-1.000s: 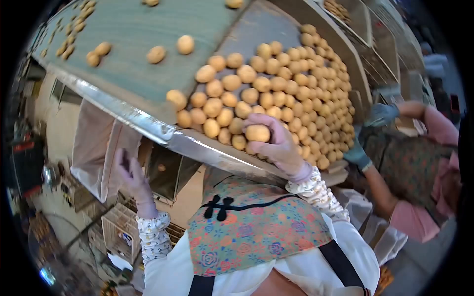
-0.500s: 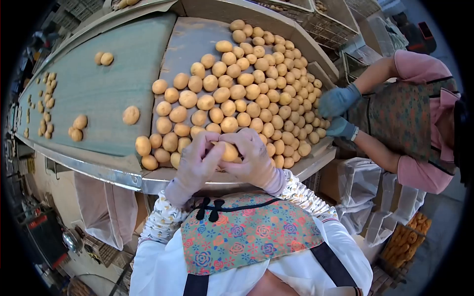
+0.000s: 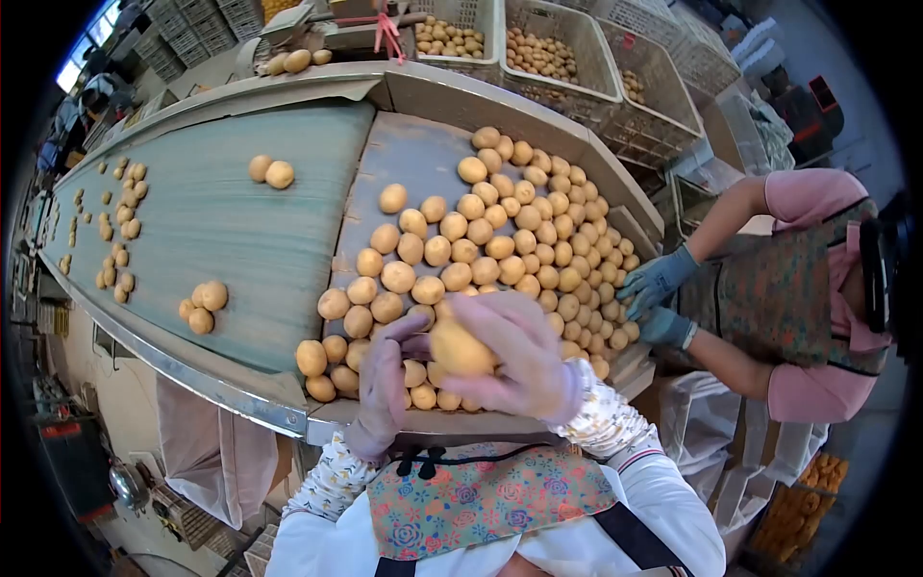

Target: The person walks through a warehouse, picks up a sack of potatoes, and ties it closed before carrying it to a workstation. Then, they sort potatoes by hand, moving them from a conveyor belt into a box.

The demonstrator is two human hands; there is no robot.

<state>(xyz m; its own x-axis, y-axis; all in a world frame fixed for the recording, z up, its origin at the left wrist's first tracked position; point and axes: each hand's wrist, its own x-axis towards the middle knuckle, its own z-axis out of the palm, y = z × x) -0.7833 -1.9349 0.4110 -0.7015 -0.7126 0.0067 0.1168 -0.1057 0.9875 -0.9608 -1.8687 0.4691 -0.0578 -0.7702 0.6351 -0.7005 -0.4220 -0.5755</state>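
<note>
A large yellow potato (image 3: 460, 346) sits in my gloved right hand (image 3: 527, 358), whose fingers and thumb curve around it. Motion blurs the right fingertips. Just left of that potato is my left hand (image 3: 382, 380), also gloved, with its fingers apart and loosely bent. Its fingertips lie near the held potato and above the loose ones. Potatoes in a dense layer (image 3: 500, 245) cover much of the grey sorting surface (image 3: 409, 154) beyond my hands. Some of them are hidden behind my hands.
A green conveyor belt (image 3: 260, 231) with scattered potatoes runs off to the left. A metal rim (image 3: 279, 415) borders my side. Across the right end, a co-worker's gloved hands (image 3: 661, 298) touch potatoes. Plastic crates (image 3: 567, 82) stand behind; white sacks (image 3: 216, 447) hang below the rim.
My hands have moved apart; the potato between them is now in the right hand alone. The view has shifted, so the sorting surface sits lower and more crates show.
</note>
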